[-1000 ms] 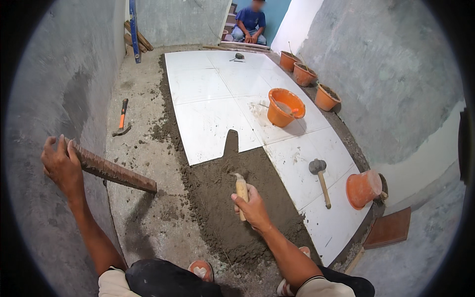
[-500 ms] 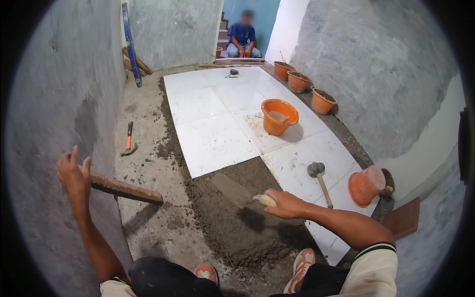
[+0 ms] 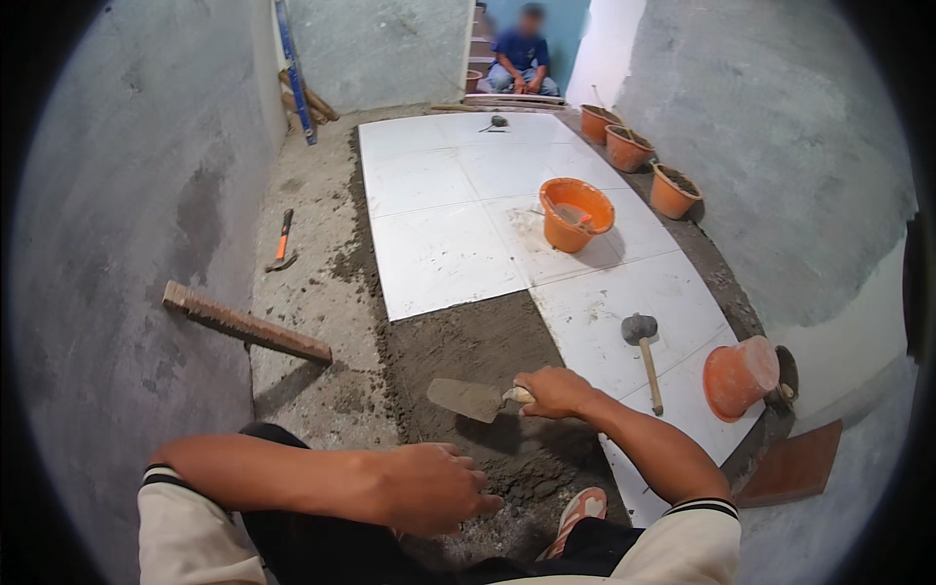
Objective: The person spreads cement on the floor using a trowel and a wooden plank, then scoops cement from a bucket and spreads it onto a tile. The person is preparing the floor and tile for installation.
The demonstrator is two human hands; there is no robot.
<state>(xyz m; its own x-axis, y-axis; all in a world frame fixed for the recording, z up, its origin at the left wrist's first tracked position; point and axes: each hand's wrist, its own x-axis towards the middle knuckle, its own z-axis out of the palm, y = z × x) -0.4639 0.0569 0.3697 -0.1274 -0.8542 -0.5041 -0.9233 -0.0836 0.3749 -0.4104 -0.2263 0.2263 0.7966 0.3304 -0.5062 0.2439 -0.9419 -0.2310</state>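
My right hand [image 3: 551, 392] grips the handle of a trowel [image 3: 463, 398], its mortar-coated blade just over the patch of grey mortar [image 3: 458, 336], beside white floor tiles [image 3: 434, 258]. Below it, my left hand [image 3: 437, 487] hangs palm-down above the mortar near my knee, fingers apart and loosely bent, holding nothing visible. A rough wooden straightedge [image 3: 249, 322] leans at the left wall. A rubber mallet [image 3: 639, 330] with a wooden handle lies on the tiles to the right, near an upturned orange bucket [image 3: 736, 380].
An orange basin [image 3: 565, 219] stands on the tiles. A claw hammer [image 3: 283, 239] lies at left; a blue level [image 3: 295, 73] leans behind it. Planters [image 3: 673, 190] line the right wall, near a brown board [image 3: 790, 458]. A person [image 3: 522, 58] sits in the far doorway.
My left hand has let go of the wooden straightedge and moved down and right over my knee. The trowel has been drawn back toward me from the tile edge.
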